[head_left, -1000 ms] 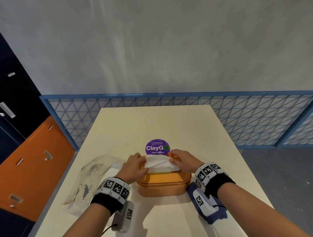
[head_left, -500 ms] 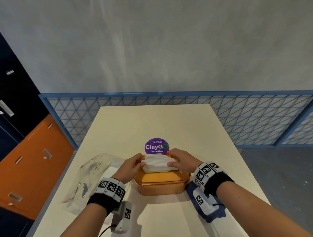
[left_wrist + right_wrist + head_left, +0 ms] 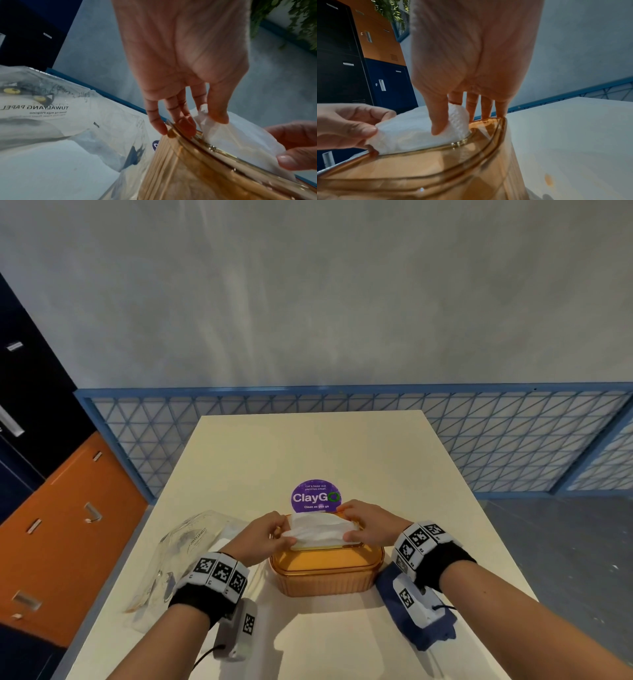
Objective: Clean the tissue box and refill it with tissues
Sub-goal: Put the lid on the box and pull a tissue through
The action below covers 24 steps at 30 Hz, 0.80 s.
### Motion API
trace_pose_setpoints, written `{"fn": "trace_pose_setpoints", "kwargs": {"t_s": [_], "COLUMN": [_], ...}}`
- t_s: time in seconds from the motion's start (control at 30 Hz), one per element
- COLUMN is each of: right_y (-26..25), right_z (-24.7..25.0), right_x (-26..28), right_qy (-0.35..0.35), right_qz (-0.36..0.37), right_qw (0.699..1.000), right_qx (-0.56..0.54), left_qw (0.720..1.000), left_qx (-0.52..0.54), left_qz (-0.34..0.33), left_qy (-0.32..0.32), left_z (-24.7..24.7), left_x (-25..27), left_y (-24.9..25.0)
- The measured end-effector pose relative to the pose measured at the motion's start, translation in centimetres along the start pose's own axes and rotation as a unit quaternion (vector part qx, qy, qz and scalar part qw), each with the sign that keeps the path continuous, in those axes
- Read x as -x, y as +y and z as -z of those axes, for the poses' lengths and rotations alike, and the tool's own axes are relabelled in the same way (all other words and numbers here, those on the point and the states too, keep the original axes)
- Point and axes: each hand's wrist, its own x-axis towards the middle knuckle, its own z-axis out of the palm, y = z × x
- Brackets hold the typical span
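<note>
A translucent amber tissue box [image 3: 325, 575] stands on the white table [image 3: 308, 446] close to me. A white stack of tissues [image 3: 317, 531] sits in its far half, bulging above the rim. My left hand [image 3: 265, 534] pinches the stack's left end between thumb and fingers, as the left wrist view shows at the tissues [image 3: 240, 140] and amber rim [image 3: 197, 146]. My right hand [image 3: 364, 523] pinches the right end, thumb on top of the tissues [image 3: 412, 129], fingers down by the box wall [image 3: 471, 169].
A clear plastic tissue wrapper [image 3: 191, 546] lies to the left of the box. A dark blue cloth [image 3: 421, 621] lies under my right wrist. A purple round sticker [image 3: 315, 496] sits on the table behind the box. Blue mesh fencing [image 3: 513, 440] runs behind the table.
Both hands have shifted the tissue stack slightly lower and closer over the box; the grip on both ends stays the same.
</note>
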Motion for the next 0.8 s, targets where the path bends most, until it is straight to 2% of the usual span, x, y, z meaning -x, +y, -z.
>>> {"fn": "trace_pose_setpoints", "kwargs": {"t_s": [0.17, 0.33, 0.47, 0.6, 0.67, 0.8], "right_y": [0.1, 0.3, 0.4, 0.4, 0.6, 0.9], "right_z": [0.1, 0.2, 0.9, 1.1, 0.6, 0.1], "right_x": [-0.1, 0.1, 0.5, 0.8, 0.6, 0.3], "right_qy": [0.0, 0.026, 0.064, 0.017, -0.003, 0.033], "right_qz": [-0.02, -0.024, -0.019, -0.04, -0.045, -0.061], "right_qw": [1.0, 0.999, 0.994, 0.994, 0.997, 0.996], "right_qx": [0.013, -0.035, -0.092, -0.103, -0.062, -0.064], "left_qw": [0.999, 0.991, 0.986, 0.976, 0.982, 0.985], "left_qx": [0.025, 0.129, 0.152, 0.204, 0.18, 0.163], "left_qz": [-0.031, 0.02, 0.041, 0.044, 0.043, 0.041], "left_qy": [0.03, 0.029, 0.054, 0.058, 0.044, 0.039], "left_z": [0.2, -0.9, -1.3, -1.4, -1.3, -1.2], "left_x": [0.1, 0.1, -0.1, 0.0, -0.1, -0.1], "left_y": [0.2, -0.2, -0.4, -0.1, 0.2, 0.0]}}
